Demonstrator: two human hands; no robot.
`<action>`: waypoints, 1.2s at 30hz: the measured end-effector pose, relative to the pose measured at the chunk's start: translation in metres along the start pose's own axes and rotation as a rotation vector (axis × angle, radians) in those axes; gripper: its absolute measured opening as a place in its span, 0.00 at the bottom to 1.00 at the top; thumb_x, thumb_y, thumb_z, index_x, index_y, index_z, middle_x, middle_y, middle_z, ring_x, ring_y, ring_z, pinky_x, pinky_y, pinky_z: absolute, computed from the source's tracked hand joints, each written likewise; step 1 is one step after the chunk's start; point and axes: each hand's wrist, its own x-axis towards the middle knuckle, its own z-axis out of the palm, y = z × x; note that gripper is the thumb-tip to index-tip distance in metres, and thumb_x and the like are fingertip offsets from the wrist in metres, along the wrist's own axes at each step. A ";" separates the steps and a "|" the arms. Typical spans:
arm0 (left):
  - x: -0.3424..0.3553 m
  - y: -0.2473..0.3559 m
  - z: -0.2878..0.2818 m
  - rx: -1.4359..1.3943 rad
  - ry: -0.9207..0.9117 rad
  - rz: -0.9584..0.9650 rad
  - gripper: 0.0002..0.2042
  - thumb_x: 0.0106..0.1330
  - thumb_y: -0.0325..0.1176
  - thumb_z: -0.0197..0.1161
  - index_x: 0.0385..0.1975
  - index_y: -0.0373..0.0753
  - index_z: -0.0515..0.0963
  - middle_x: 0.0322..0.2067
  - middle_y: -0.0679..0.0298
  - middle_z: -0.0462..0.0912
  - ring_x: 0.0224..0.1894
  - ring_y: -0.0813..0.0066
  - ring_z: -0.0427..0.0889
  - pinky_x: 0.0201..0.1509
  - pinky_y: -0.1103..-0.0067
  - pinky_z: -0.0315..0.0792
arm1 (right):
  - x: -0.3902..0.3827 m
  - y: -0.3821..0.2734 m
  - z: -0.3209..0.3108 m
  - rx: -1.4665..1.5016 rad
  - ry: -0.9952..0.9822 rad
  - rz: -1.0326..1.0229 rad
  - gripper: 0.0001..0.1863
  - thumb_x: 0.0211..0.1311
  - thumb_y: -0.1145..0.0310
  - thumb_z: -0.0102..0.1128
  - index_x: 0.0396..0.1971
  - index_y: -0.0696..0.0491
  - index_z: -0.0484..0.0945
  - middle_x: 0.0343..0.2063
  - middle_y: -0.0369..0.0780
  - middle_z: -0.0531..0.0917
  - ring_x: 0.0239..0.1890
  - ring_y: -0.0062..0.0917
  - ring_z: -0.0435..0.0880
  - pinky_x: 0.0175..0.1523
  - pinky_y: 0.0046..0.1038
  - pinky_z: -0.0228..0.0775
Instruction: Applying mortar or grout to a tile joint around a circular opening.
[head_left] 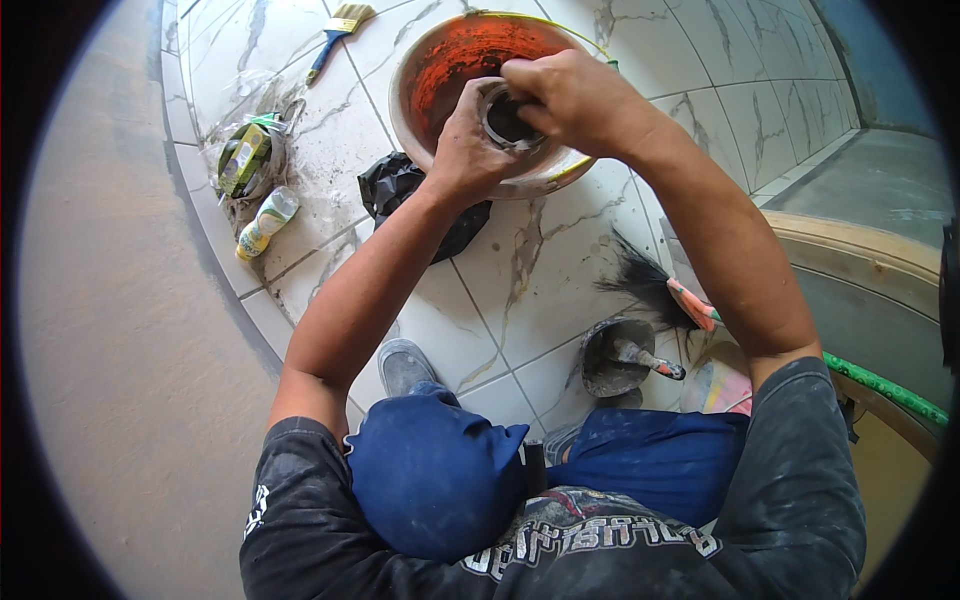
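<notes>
A round, open-topped container (508, 122) with a pale rim and dark inside is tilted over a large bucket (420, 55). My left hand (466, 148) wraps round its side. The fingers of my right hand (572, 98) are closed at the far right of its opening, partly inside the rim. Whether they pinch the rim or something within is hidden. The bucket's inner wall is smeared orange, and its outside is pale and dirty. A crumpled black plastic bag (392, 186) lies on the floor against the bucket's near side, below my left wrist.
A paintbrush (337, 38) lies at the far left. Left of the bucket are a clear bag of rubbish (247, 160) and a small bottle (267, 222). Near my right knee are a dirty bowl with a trowel-like tool (620, 355) and a black-bristled broom (650, 280) with a green handle.
</notes>
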 end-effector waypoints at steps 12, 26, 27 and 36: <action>-0.002 -0.002 -0.004 -0.121 0.013 -0.010 0.35 0.53 0.28 0.78 0.59 0.37 0.64 0.52 0.60 0.76 0.57 0.71 0.77 0.63 0.73 0.72 | 0.008 -0.009 0.014 0.093 0.040 -0.104 0.08 0.57 0.70 0.64 0.36 0.52 0.77 0.32 0.44 0.85 0.39 0.42 0.85 0.45 0.41 0.76; 0.000 0.000 -0.003 -0.032 0.066 -0.016 0.36 0.54 0.28 0.78 0.60 0.38 0.62 0.53 0.59 0.76 0.57 0.72 0.76 0.64 0.73 0.71 | 0.010 -0.003 -0.013 0.047 0.230 -0.032 0.08 0.57 0.72 0.65 0.31 0.55 0.74 0.26 0.46 0.83 0.33 0.43 0.85 0.40 0.40 0.75; -0.001 0.002 -0.003 -0.009 0.066 -0.025 0.36 0.54 0.28 0.78 0.61 0.38 0.62 0.53 0.59 0.76 0.58 0.72 0.76 0.64 0.73 0.71 | 0.013 -0.004 -0.010 0.040 0.212 -0.017 0.08 0.57 0.71 0.65 0.31 0.55 0.74 0.26 0.46 0.83 0.34 0.43 0.85 0.40 0.39 0.75; 0.002 -0.004 -0.002 -0.035 0.052 -0.028 0.35 0.55 0.29 0.77 0.60 0.38 0.63 0.53 0.60 0.75 0.57 0.72 0.76 0.63 0.74 0.72 | 0.013 0.011 0.006 0.063 -0.019 -0.057 0.08 0.58 0.69 0.64 0.35 0.53 0.76 0.32 0.45 0.86 0.39 0.42 0.85 0.46 0.40 0.75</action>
